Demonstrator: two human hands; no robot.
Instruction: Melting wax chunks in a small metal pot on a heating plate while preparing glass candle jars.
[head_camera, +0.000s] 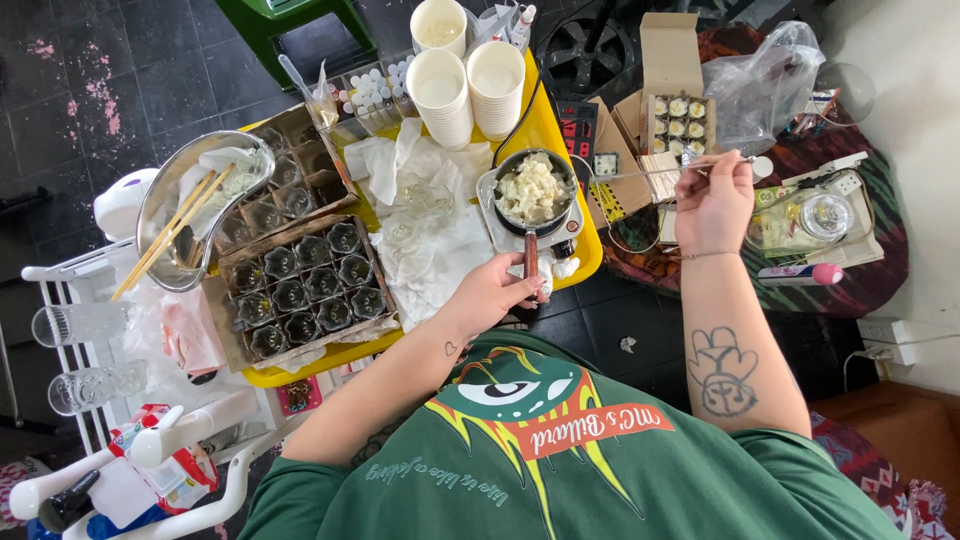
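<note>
The left hand (490, 292) is closed round the handle of a small pot (535, 190) of white chunks at the yellow tray's (556, 125) right edge. The right hand (712, 200) pinches a thin stick (640, 172) above the dark tiled floor (120, 70).

Left hand (492, 292) curled in grip; right hand (714, 195) raised, fingers pinched.

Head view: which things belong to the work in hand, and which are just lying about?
In use:
- small black pot of pale wax-like chunks, handle held by left hand
- thin metal stirring stick in right hand
- small white hotplate under the pot

Lying about:
- stacked white paper cups
- steel bowl with wooden chopsticks
- cardboard tray of small glass jars
</note>
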